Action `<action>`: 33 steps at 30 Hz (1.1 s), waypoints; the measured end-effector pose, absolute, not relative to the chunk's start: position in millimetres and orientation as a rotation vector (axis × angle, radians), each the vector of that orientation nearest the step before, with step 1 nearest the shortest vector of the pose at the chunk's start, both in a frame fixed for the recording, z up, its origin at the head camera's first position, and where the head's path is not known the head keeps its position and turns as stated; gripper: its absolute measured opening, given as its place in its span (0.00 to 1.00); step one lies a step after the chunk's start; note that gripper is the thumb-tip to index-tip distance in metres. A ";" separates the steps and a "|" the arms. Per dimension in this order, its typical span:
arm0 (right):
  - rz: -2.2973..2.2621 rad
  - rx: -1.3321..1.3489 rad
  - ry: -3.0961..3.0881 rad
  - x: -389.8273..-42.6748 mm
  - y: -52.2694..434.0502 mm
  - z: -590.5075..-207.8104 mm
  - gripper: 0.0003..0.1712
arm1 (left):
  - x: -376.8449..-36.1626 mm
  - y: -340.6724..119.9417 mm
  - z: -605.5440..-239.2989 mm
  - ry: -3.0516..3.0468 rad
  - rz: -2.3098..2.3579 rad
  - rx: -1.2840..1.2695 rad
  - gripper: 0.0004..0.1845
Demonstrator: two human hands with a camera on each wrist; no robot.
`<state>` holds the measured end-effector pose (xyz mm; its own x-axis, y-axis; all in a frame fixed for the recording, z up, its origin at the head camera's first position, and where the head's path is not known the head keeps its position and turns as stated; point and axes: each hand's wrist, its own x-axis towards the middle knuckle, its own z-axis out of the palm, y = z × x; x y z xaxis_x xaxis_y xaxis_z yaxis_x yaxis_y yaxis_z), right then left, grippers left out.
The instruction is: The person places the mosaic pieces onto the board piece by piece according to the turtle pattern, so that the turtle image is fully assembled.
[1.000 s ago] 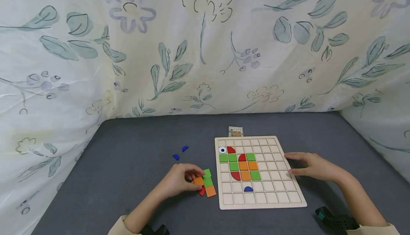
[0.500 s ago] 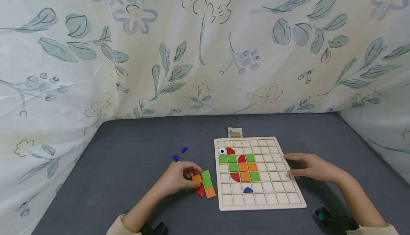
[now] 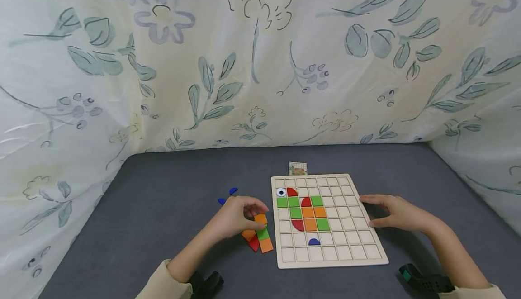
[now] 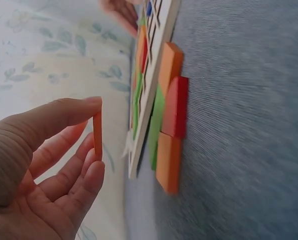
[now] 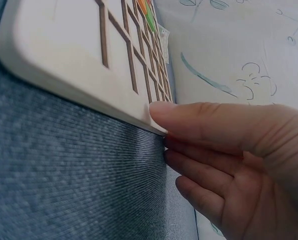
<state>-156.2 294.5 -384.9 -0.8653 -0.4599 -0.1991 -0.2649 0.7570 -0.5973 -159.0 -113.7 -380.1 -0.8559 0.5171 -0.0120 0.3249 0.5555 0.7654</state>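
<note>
My left hand (image 3: 238, 217) pinches an orange square tile (image 4: 97, 132) between thumb and fingertips, raised above a small pile of loose tiles. In the left wrist view the tile shows edge-on. The pile holds a red quarter-round tile (image 3: 253, 243), a green tile (image 3: 262, 234) and orange tiles (image 3: 266, 245), partly hidden by the hand. Just right of it lies the wooden grid board (image 3: 354, 249), with green, orange, red and blue pieces set in its cells. My right hand (image 3: 400, 213) rests at the board's right edge, thumb and fingertips touching the rim with fingers extended.
Two blue half-round pieces (image 3: 233, 191) lie behind the left hand. A small printed card (image 3: 298, 168) sits at the board's far edge. Grey cloth (image 3: 183, 186) covers the table, and a floral curtain (image 3: 260, 100) hangs behind it.
My left hand has picked an orange tile from the pile and moved slightly up and right with it. The right hand stays at the board's edge.
</note>
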 end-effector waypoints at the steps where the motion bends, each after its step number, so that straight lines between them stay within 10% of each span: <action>1: -0.819 -0.557 2.620 -155.9 294.3 -384.4 0.43 | -160.4 -111.2 -378.5 2.555 1.182 0.711 0.16; 33: -0.781 -0.519 2.670 -153.5 292.5 -386.5 0.44 | -222.4 15.8 -371.9 2.535 1.057 0.968 0.15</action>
